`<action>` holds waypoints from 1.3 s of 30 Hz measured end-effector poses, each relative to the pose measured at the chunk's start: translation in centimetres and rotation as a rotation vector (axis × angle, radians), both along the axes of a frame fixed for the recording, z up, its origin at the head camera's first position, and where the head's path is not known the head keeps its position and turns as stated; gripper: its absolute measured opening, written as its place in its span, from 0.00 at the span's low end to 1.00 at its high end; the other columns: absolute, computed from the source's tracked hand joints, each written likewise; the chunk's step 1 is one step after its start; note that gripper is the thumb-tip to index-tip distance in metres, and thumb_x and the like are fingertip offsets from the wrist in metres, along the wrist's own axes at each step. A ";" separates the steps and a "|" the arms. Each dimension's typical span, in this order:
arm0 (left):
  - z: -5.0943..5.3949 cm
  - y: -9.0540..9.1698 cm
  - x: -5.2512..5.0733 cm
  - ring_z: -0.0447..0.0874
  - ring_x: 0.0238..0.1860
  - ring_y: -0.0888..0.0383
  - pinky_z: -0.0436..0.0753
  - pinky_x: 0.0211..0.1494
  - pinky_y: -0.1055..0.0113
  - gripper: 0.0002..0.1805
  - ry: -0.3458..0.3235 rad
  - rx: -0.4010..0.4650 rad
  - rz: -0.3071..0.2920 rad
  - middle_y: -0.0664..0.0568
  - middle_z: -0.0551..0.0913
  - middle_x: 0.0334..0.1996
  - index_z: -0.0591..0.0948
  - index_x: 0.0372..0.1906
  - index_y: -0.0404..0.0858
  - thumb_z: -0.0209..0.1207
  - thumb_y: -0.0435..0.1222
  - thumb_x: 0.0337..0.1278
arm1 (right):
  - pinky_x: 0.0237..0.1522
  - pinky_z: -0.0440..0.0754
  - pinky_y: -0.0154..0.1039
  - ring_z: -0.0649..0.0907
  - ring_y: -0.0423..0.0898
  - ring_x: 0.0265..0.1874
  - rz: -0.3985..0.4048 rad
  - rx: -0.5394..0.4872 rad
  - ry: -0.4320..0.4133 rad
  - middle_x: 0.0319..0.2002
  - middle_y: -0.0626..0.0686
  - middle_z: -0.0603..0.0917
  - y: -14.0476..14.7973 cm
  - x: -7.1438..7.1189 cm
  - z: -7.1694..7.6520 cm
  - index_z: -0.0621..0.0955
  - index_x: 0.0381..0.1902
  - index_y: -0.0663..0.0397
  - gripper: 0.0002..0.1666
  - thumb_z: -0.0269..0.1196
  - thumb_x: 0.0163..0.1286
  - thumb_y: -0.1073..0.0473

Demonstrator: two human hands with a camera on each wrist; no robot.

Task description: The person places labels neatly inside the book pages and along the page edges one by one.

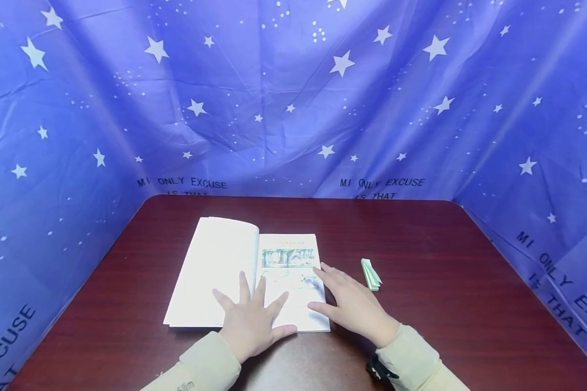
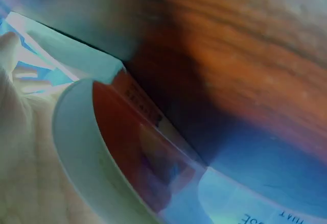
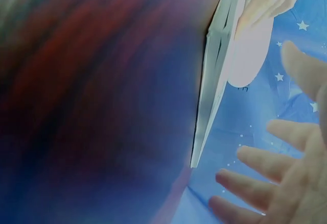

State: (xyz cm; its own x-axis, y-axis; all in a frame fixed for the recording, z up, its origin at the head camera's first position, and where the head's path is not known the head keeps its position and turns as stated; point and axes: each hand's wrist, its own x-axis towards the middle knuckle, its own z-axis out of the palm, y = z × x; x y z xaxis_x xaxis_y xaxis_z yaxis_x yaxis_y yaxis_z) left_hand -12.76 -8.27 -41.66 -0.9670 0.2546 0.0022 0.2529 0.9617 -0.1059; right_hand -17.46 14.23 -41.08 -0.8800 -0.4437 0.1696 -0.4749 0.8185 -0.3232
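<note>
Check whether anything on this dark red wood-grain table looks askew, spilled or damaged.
Nothing looks spilled or damaged. The only untidy thing is the small, narrow, pale-green bundle of what looks like paper, lying slanted to the right of the open, white-paged paper book; its layers splay apart.

blu starry curtain [image 1: 274,65], dk-red tbl [image 1: 435,271]

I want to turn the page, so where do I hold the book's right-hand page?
Probably best to pinch the right-hand page at its bottom right corner, coming from the right. It lies flat, joined at the fold on its left, while its right edge looks free and that corner is uncovered.
</note>
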 end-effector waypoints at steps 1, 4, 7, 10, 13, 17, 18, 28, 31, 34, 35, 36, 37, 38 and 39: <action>-0.1 -0.2 -0.1 0.54 0.74 0.27 0.57 0.50 0.14 0.38 -0.018 0.019 0.001 0.44 0.68 0.72 0.70 0.68 0.70 0.40 0.77 0.54 | 0.65 0.73 0.56 0.74 0.58 0.67 0.003 0.021 -0.018 0.71 0.57 0.72 0.0 0.0 -0.1 0.73 0.69 0.53 0.42 0.68 0.62 0.39; -0.2 -0.8 -0.5 0.53 0.74 0.28 0.59 0.50 0.15 0.40 -0.062 0.066 0.001 0.40 0.63 0.74 0.71 0.69 0.64 0.42 0.76 0.55 | 0.65 0.73 0.57 0.73 0.60 0.68 0.023 0.074 -0.048 0.71 0.57 0.71 0.1 0.2 -0.2 0.74 0.68 0.53 0.42 0.68 0.62 0.39; 0.0 -1.5 -0.8 0.54 0.75 0.30 0.62 0.51 0.17 0.43 -0.094 0.078 0.001 0.39 0.60 0.75 0.71 0.70 0.54 0.43 0.74 0.56 | 0.65 0.73 0.57 0.73 0.61 0.68 0.043 0.102 -0.064 0.71 0.59 0.71 0.2 0.3 -0.2 0.74 0.69 0.52 0.42 0.68 0.62 0.39; 0.4 -2.2 -0.8 0.55 0.75 0.33 0.64 0.52 0.19 0.45 -0.109 0.098 -0.015 0.39 0.59 0.76 0.71 0.71 0.45 0.45 0.71 0.59 | 0.65 0.73 0.57 0.73 0.62 0.67 0.056 0.120 -0.073 0.71 0.60 0.71 0.4 0.5 -0.2 0.73 0.69 0.52 0.42 0.68 0.62 0.39; 0.8 -2.9 -0.8 0.57 0.74 0.34 0.65 0.53 0.20 0.43 -0.101 0.144 -0.038 0.40 0.60 0.76 0.71 0.70 0.39 0.50 0.66 0.61 | 0.66 0.72 0.57 0.73 0.63 0.68 0.068 0.135 -0.092 0.71 0.60 0.71 0.4 0.6 -0.2 0.73 0.69 0.51 0.42 0.68 0.62 0.40; 0.9 -3.7 -0.9 0.61 0.73 0.36 0.60 0.58 0.20 0.40 -0.053 0.183 -0.081 0.42 0.64 0.74 0.72 0.69 0.37 0.57 0.61 0.61 | 0.66 0.71 0.57 0.73 0.63 0.68 0.087 0.157 -0.120 0.70 0.62 0.71 0.4 0.8 0.0 0.73 0.69 0.53 0.40 0.68 0.63 0.42; 0.9 -3.9 -0.9 0.61 0.73 0.36 0.57 0.59 0.19 0.40 -0.044 0.188 -0.089 0.42 0.64 0.74 0.72 0.68 0.36 0.57 0.60 0.61 | 0.66 0.71 0.57 0.73 0.63 0.67 0.092 0.164 -0.124 0.70 0.62 0.71 0.3 0.8 0.0 0.73 0.68 0.53 0.40 0.68 0.63 0.42; 0.2 -4.9 -0.9 0.52 0.77 0.36 0.55 0.62 0.20 0.42 -0.045 0.187 -0.094 0.43 0.62 0.76 0.70 0.69 0.34 0.53 0.62 0.63 | 0.62 0.74 0.60 0.75 0.66 0.65 0.138 0.281 -0.053 0.69 0.61 0.73 0.4 0.7 0.0 0.77 0.65 0.51 0.32 0.63 0.68 0.43; 0.0 -5.0 -0.9 0.51 0.77 0.37 0.55 0.62 0.20 0.43 -0.063 0.187 -0.084 0.43 0.60 0.76 0.68 0.71 0.34 0.51 0.63 0.64 | 0.61 0.74 0.62 0.72 0.66 0.67 0.157 0.293 -0.045 0.70 0.59 0.72 0.4 0.7 -0.1 0.78 0.65 0.51 0.31 0.62 0.69 0.43; -0.1 -5.2 -0.8 0.51 0.78 0.37 0.56 0.61 0.20 0.45 -0.086 0.191 -0.063 0.44 0.58 0.77 0.66 0.73 0.35 0.50 0.64 0.64 | 0.62 0.73 0.64 0.69 0.64 0.70 0.160 0.302 -0.061 0.71 0.56 0.71 0.3 0.7 0.0 0.77 0.66 0.50 0.31 0.62 0.69 0.43; -0.2 -5.2 -0.8 0.51 0.78 0.37 0.56 0.61 0.20 0.45 -0.091 0.191 -0.056 0.44 0.57 0.78 0.65 0.73 0.35 0.49 0.64 0.64 | 0.61 0.72 0.65 0.69 0.64 0.70 0.163 0.310 -0.060 0.71 0.55 0.71 0.4 0.6 0.1 0.77 0.66 0.49 0.31 0.61 0.69 0.43; -0.3 -5.2 -0.8 0.50 0.78 0.37 0.56 0.61 0.20 0.45 -0.095 0.193 -0.050 0.44 0.56 0.78 0.64 0.73 0.35 0.48 0.65 0.64 | 0.61 0.72 0.65 0.69 0.63 0.70 0.165 0.320 -0.059 0.71 0.54 0.72 0.4 0.6 0.1 0.76 0.67 0.49 0.31 0.61 0.70 0.43; -0.3 -5.2 -0.7 0.50 0.78 0.37 0.56 0.61 0.20 0.46 -0.099 0.195 -0.047 0.44 0.56 0.78 0.64 0.74 0.35 0.48 0.65 0.64 | 0.61 0.72 0.65 0.70 0.63 0.70 0.168 0.331 -0.055 0.71 0.53 0.72 0.5 0.6 0.2 0.76 0.67 0.48 0.31 0.60 0.70 0.42; -0.3 -5.2 -0.7 0.50 0.78 0.37 0.56 0.61 0.20 0.46 -0.104 0.200 -0.046 0.44 0.56 0.78 0.63 0.74 0.35 0.48 0.65 0.65 | 0.61 0.73 0.65 0.71 0.62 0.69 0.171 0.339 -0.053 0.71 0.53 0.72 0.5 0.6 0.3 0.76 0.67 0.47 0.31 0.60 0.70 0.42; -0.3 -5.3 -0.7 0.50 0.78 0.37 0.56 0.61 0.19 0.46 -0.111 0.203 -0.044 0.44 0.55 0.78 0.63 0.74 0.35 0.47 0.65 0.65 | 0.61 0.73 0.65 0.71 0.62 0.69 0.174 0.347 -0.049 0.71 0.53 0.72 0.6 0.6 0.3 0.76 0.67 0.47 0.31 0.60 0.70 0.42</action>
State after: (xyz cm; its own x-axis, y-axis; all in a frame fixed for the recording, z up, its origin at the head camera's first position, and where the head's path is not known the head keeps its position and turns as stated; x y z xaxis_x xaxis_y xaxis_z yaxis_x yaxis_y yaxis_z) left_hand -13.49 -13.53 -42.01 -0.9522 0.3018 -0.0477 0.2945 0.9481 0.1196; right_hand -16.89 14.79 -40.77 -0.7899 -0.6105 -0.0577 -0.6071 0.7918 -0.0669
